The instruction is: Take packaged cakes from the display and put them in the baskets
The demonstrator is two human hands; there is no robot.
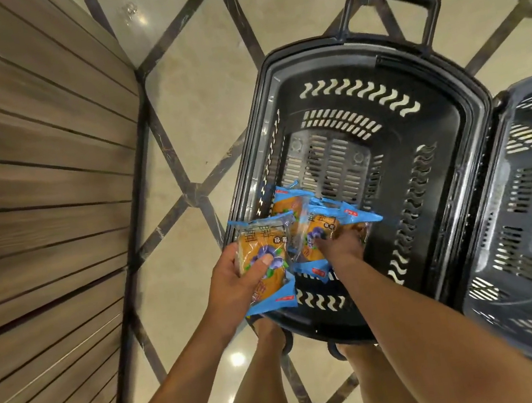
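Our left grip (237,281) is closed on one packaged cake (264,255), with the thumb pressed across its printed face and the fingers curled behind it. This packet's long axis runs away from us, one crimped blue end far and the other near, tipped slightly to the right. It hangs over the near left corner of the black basket (467,103).

Our right grip (340,242) reaches down inside that basket's near end and holds a bundle of packaged cakes (314,225). The fingers are buried among the wrappers, so we cannot tell how tightly they curl. At least three packets fan out from it, their blue ends pointing away from us and to either side. We cannot tell whether any of them touches the basket's slotted bottom.

Each wrapper is clear in the middle over a golden-orange cake, with bright blue sealed ends. The face carries a picture of purple blueberries with green leaves, and large dark Chinese characters that we cannot read. A small red tag sits on the blue ends, its writing too small to make out.

A second, grey-blue basket (526,203) stands touching the black one on the right. Both sit on a glossy tiled floor (197,86), beside a wooden slatted wall (37,179).
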